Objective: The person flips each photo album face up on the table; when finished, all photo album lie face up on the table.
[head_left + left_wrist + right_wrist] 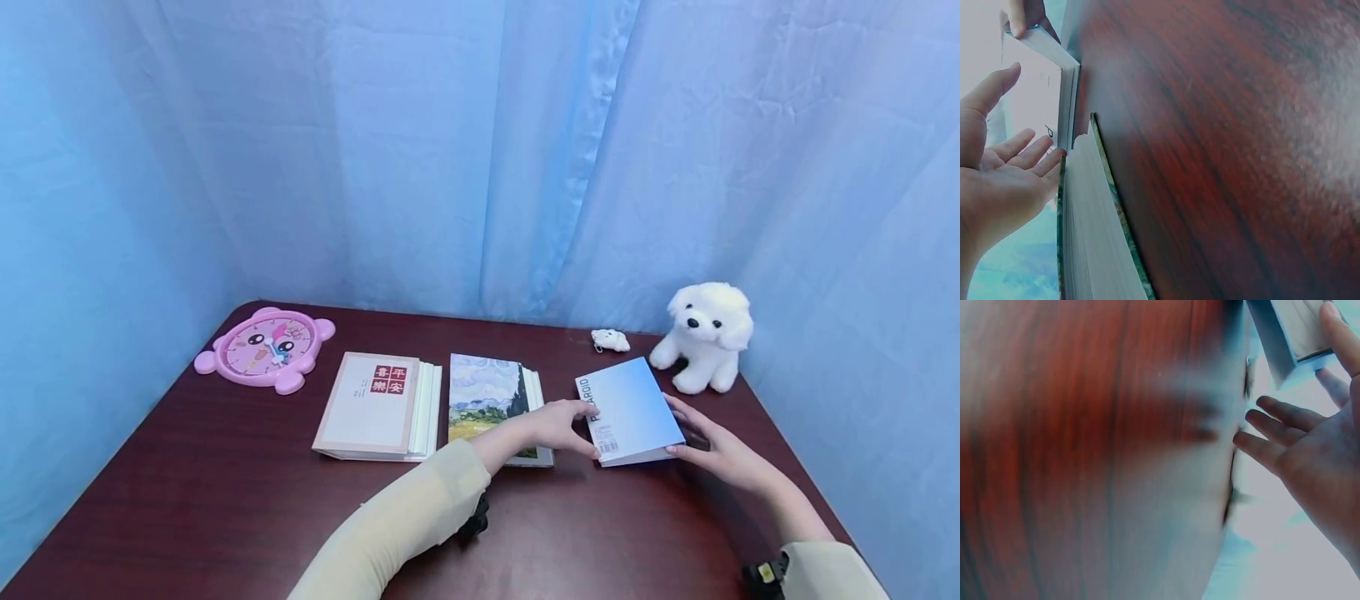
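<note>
A light-blue book with POLAROID on its cover (633,412) lies at a slant on the right of the table. My right hand (716,450) pinches its right edge, thumb at the near corner; the right wrist view has this thumb (1340,331) over the page side. At the book's left edge is my left hand (558,425), fingers spread and loosely bent. Its palm faces the book in the left wrist view, and whether the fingertips press on it I cannot tell. Under the left forearm lies a book with a painted landscape cover (480,396), partly hidden.
Left of the painted book rests a cream book with red squares (367,417). A pink clock (266,346) lies at the far left of the brown table (225,500). A white plush dog (705,333) sits at the back right, beside a small white plush (610,340).
</note>
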{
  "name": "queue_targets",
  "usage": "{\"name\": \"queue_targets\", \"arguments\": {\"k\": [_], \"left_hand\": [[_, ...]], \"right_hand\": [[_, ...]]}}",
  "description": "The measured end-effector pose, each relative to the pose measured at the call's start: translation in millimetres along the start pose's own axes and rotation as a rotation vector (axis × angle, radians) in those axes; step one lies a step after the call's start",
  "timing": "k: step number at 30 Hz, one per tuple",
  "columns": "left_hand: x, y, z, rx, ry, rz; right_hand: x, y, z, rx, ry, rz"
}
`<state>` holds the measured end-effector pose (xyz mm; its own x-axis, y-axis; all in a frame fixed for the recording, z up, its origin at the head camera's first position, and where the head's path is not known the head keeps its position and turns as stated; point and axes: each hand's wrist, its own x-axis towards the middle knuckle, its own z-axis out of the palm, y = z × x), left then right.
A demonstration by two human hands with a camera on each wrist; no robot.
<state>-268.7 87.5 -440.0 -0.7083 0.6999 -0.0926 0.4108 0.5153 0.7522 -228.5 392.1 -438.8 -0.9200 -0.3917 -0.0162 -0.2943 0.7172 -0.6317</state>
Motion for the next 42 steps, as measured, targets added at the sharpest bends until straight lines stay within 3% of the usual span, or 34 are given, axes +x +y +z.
{"name": "queue_targets", "arguments": {"k": [6,12,21,27,35,42], "left_hand": [[-3.2,0.1,-1.0,-0.074,-0.005,0.003],[-6.6,-2.9,-1.1,-0.177,-0.001,0.016],[-11.1,-1.4,-0.6,-0.317,0.046,0.051],[-11.1,0.3,-6.0,-0.354,0.108,0.037],[-8.0,4.7,-10.0,-0.380,0.125,0.034],[-8.7,12.1,-13.1,-0.374,0.180,-0.010]], "right_hand": [[2.7,-3,2,0.010,0.037,-0.053],[5.8,-15,2,-0.006,0.061,-0.055],[7.7,-34,4,-0.005,0.063,-0.095],[17.0,-41,7,0.010,0.074,-0.120],[20.3,-47,12,0.033,0.114,-0.145],[23.4,-50,17,0.051,0.094,-0.116]]}}
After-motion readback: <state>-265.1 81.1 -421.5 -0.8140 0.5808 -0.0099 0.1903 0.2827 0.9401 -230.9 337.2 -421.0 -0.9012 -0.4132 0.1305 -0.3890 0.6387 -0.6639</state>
